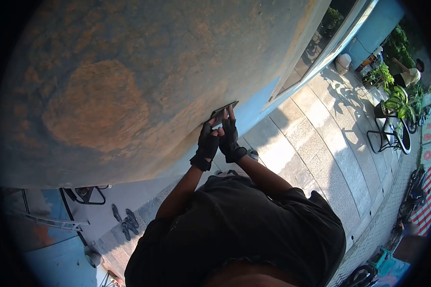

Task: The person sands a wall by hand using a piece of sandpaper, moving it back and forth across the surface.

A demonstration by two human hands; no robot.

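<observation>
Just right of the frame's centre, both gloved hands pressed a flat metal trowel blade (224, 111) against the rough, orange-brown plastered wall (129, 86) that filled the upper left of the frame. The left hand (208, 146) sat lower, fingers curled closed, seemingly round the tool's grip — though the handle itself was hidden. The right hand (229, 136) lay higher, its fingers stretched nearly flat onto the back of the blade, pushing rather than gripping.

The blade met the wall where the tan coat gave way to a blue-painted band (254, 112), and that seemed the risk: too steep a tilt would likely gouge the surface, or drag material over the paint. The outstretched fingertips sat close to the blade's edge — a slip could scrape them on the wall. Paved ground (316, 143) lay in the right half, with sandals (124, 222) at the lower left.
</observation>
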